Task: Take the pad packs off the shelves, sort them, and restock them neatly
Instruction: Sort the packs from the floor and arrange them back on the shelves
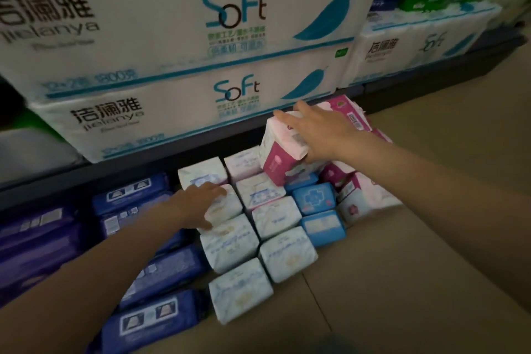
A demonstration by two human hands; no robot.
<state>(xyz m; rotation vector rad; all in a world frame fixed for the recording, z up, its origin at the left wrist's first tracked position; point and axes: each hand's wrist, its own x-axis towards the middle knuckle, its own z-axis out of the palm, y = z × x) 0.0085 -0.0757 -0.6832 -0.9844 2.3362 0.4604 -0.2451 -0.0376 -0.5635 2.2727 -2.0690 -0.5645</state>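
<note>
My right hand (316, 129) grips a pink pack (283, 161) above the pile; my left hand (205, 204) rests, fingers relaxed, on white packs (230, 241).

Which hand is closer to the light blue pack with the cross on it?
Right. The right hand grips a pink and white pack just above the light blue pack; the left hand rests on white packs farther to its left.
</note>
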